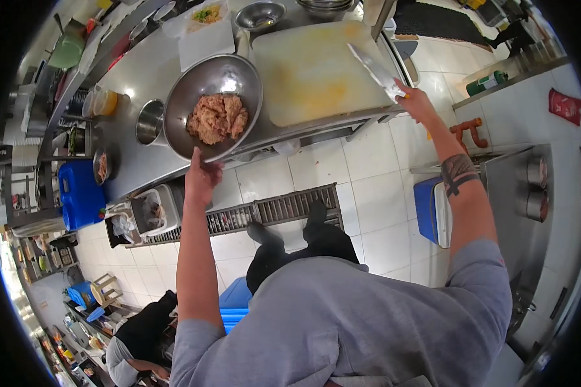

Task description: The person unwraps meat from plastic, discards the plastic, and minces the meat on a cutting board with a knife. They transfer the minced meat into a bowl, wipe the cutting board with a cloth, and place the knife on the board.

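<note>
My right hand (416,104) is closed around the handle of a knife (373,69), its wide blade over the right side of a stained cutting board (303,77). At the near rim of a steel mixing bowl (177,97), my left hand (203,177) grips the edge, with one finger reaching over it. A lump of ground meat (218,118) lies in the bowl. The bowl stands just left of the board, and part of my left hand's grip is hidden beneath the rim.
A steel pot (150,122) stands left of the bowl. Behind are a small metal bowl (260,15) and a container of chopped food (206,16). A blue jug (81,195) stands at the counter's left end. Another person (142,335) is at lower left. A drain grate (290,205) crosses the floor.
</note>
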Available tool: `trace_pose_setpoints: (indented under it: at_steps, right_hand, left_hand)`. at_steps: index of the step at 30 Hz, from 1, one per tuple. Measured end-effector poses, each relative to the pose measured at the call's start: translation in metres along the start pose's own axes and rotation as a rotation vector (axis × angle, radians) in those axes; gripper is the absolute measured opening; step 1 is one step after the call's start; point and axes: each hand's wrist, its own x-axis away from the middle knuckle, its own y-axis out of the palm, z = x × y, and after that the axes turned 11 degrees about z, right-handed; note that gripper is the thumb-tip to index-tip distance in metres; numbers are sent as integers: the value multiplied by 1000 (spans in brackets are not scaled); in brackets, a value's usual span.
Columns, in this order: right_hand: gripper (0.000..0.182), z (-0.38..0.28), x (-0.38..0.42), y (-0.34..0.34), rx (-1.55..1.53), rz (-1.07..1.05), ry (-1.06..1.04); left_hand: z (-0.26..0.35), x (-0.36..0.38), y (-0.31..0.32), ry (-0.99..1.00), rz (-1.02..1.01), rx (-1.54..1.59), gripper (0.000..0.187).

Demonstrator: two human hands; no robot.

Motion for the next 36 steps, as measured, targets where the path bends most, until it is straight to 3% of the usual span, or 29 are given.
trace_pose_setpoints:
  at_steps: [5,6,7,10,12,14,15,17,19,20,23,25,26,27,30,32,36]
  right_hand:
    - [63,-24,51,30,28,26,-42]
    - [63,-28,59,34,37,-12,-39]
    - [62,-8,58,66,-5,98,-284]
    - [61,-62,112,102,117,-22,-224]
    - [63,-88,147,124,13,9,-216]
    - [60,-81,149,141,-22,152,-452]
    - [60,-83,150,132,-16,155,-450]
    - [61,-83,144,99,-178,-4,123]
    - [60,-52,128,85,-316,177,246]
    - [61,-32,119,83,-394,208,247]
    - [64,-53,124,90,-250,250,296]
    - [66,-76,133,136,-253,190,184]
    - [60,-92,141,169,-202,278,44]
    - [61,-132,159,175,-103,217,26]
    - [63,-166,165,176,-192,78,15]
    - [64,-142,151,156,-331,101,150]
    - [64,-73,107,106,-388,416,347]
  left_hand:
    - [-31,6,-36,-15,-281,-37,79]
    - [-42,4,-44,-15,-280,-35,79]
    - [-55,3,-51,-48,-255,-89,80]
    - [-97,0,-75,-100,-219,-158,82]
    - [-127,-4,-95,-165,-224,-251,82]
    - [-155,1,-119,-180,-235,-227,80]
    - [-169,3,-133,-217,-191,-262,80]
    - [-189,7,-165,-247,-153,-292,80]
    - [-205,14,-206,-312,-150,-356,80]
    - [-212,18,-226,-338,-113,-377,80]
    - [-227,32,-279,-397,-33,-413,81]
    - [-233,38,-312,-436,10,-441,82]
    - [-235,39,-326,-446,29,-493,82]
    - [-238,40,-334,-451,46,-541,83]
    - [-231,37,-351,-445,24,-564,82]
    - [-222,32,-352,-418,22,-564,82]
    - [-203,42,-337,-290,54,-526,79]
